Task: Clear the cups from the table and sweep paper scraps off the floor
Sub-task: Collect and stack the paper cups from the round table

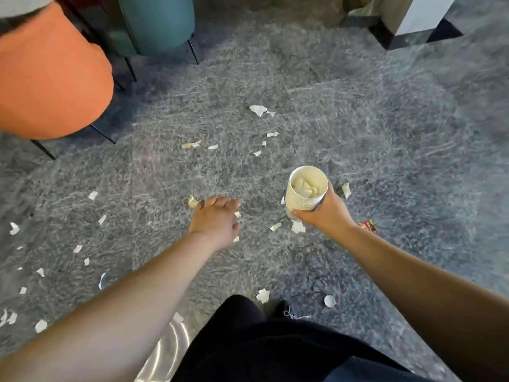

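Grey marbled floor (pixel 358 133) carries scattered paper scraps (pixel 260 109); orange chair (pixel 49 78) stands at left. Right hand (pixel 326 213) grips stack of paper cups (pixel 305 188), crumpled paper inside. Left hand (pixel 216 220) reaches down, fingers relaxed, holding nothing

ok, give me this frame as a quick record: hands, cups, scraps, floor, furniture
left hand: open, reaching down over scraps, holding nothing visible
right hand: grip round stacked cups
cups: nested paper stack, upright, crumpled paper inside the top one
scraps: many white bits scattered on the floor
floor: grey, marbled
chairs: orange, teal, upper left
wrapper: red, beside right wrist
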Demonstrator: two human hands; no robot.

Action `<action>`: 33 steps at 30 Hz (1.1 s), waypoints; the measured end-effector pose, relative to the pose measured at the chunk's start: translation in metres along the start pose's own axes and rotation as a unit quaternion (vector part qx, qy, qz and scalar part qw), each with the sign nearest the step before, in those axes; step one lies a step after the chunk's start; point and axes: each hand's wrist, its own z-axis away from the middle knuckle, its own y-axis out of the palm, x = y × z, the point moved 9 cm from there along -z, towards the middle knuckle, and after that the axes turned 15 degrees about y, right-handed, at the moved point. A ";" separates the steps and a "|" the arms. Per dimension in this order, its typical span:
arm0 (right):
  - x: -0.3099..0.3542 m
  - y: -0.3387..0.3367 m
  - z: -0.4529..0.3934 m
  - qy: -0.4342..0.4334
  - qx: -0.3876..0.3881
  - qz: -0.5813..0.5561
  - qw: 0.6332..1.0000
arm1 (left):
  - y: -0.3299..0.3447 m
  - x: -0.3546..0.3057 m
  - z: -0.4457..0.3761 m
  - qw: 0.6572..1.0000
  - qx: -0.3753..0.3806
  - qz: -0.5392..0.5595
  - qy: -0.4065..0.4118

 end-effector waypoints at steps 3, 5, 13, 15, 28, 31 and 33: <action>0.025 0.002 -0.044 -0.002 -0.001 0.005 1.000 | -0.012 0.028 -0.039 1.000 0.008 -0.001 -0.002; 0.042 0.007 -0.079 0.002 -0.001 0.012 1.000 | -0.022 0.053 -0.072 1.000 0.013 -0.007 0.002; 0.124 0.017 -0.225 0.030 -0.031 -0.013 0.999 | -0.090 0.161 -0.215 0.998 0.024 -0.041 0.047; 0.142 0.015 -0.257 0.037 -0.049 -0.022 0.998 | -0.109 0.182 -0.246 0.997 0.017 -0.047 0.054; 0.250 -0.032 -0.474 0.042 -0.050 -0.031 0.997 | -0.200 0.261 -0.481 0.996 0.023 -0.053 0.064; 0.281 -0.059 -0.544 0.036 -0.045 -0.028 0.998 | -0.233 0.274 -0.548 0.997 0.010 -0.047 0.055; 0.304 -0.079 -0.585 0.031 -0.044 -0.027 0.998 | -0.255 0.281 -0.587 0.998 0.004 -0.040 0.052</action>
